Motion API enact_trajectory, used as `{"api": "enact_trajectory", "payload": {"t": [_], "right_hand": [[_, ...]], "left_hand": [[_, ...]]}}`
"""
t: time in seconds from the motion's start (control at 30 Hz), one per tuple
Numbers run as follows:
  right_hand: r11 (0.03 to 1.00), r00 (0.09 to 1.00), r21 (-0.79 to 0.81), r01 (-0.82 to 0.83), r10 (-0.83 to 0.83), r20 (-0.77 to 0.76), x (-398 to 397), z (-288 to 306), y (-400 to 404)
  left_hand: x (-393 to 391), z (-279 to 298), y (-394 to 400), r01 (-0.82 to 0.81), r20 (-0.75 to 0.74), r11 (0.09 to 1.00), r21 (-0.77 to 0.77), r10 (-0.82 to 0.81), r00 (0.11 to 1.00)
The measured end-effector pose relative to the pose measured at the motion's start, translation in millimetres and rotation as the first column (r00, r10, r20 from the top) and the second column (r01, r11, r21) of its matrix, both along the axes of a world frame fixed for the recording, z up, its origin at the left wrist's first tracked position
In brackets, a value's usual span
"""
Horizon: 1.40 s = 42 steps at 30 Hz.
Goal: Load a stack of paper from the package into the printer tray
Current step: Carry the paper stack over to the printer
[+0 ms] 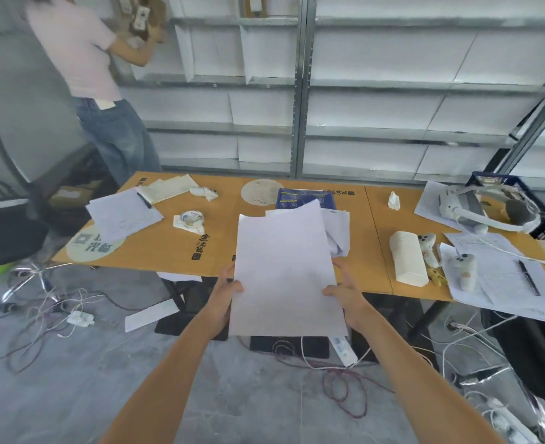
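**Head view: paper stack held in both hands above the table edge**

Head view shows a stack of paper (pixel 285 274) held upright-tilted in front of the person, over the near edge of the table (pixel 373 251). The stack is clear of the table surface; its lower edge hangs past the table edge, above the floor (pixel 72 395).

Left hand (pixel 226 291): placed at the left long edge of the stack, in its lower half. The thumb lies on the front face of the sheets; the fingers (pixel 224 272) wrap behind and are mostly hidden — closed on the stack.

Right hand (pixel 344 291): placed at the right long edge, level with the left hand. The thumb presses the front face near the edge; the remaining fingers curl around the edge toward the back — also gripping the stack.

Behind the stack, on the table, lies the blue paper package (pixel 303 197), partly covered by the top of the stack. Loose white sheets (pixel 340 225) lie just beside it to the right.

Other items on the table: a pen (pixel 144 200) on a sheet at the left, a white block (pixel 407 257) at the right, and a white headset (pixel 488 216) at the far right. Cables (pixel 341 382) lie on the floor under the table. A second person (pixel 98 75) stands at the shelving (pixel 376 84) at upper left.
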State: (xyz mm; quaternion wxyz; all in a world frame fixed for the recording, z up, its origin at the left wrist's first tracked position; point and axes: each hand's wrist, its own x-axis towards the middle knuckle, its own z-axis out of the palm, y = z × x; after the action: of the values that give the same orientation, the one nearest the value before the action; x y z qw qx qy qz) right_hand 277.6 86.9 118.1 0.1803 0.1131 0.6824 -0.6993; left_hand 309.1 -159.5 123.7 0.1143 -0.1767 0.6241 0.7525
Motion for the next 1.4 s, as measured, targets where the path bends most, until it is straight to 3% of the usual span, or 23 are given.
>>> {"api": "enact_trajectory", "payload": {"t": [0.1,0.17,0.5,0.87,1.13,1.4], "right_hand": [[1.000,1.000,-0.004,-0.001,0.001,-0.031,-5.1,11.1,-13.2],[0.993,0.992,-0.010,-0.118,0.117,-0.045,-24.9,6.6,-99.1],[0.986,0.985,0.034,-0.166,0.167,-0.034,-34.4,21.4,-107.8],[0.869,0.869,0.105,-0.483,0.490,-0.062,-38.7,31.4,-345.7],[0.691,0.687,0.092,-0.717,0.723,-0.074,-17.5,32.1,-514.3],[0.483,0.480,0.078,-0.872,0.876,-0.051,6.4,4.9,-662.8]], "left_hand": [[-9.7,2.0,-12.6,-0.004,0.012,0.999,-0.040,0.005,1.000],[-7.0,-4.3,-95.9,-0.121,0.004,0.992,-0.035,0.121,0.993],[-24.4,3.8,-111.9,-0.066,-0.089,0.997,-0.038,0.062,0.994],[62.2,0.1,-316.0,-0.369,-0.162,0.923,-0.112,0.349,0.923],[152.6,-2.0,-419.6,-0.632,-0.154,0.766,-0.120,0.614,0.774],[206.7,-18.1,-500.6,-0.853,-0.120,0.513,-0.092,0.845,0.521]]}}
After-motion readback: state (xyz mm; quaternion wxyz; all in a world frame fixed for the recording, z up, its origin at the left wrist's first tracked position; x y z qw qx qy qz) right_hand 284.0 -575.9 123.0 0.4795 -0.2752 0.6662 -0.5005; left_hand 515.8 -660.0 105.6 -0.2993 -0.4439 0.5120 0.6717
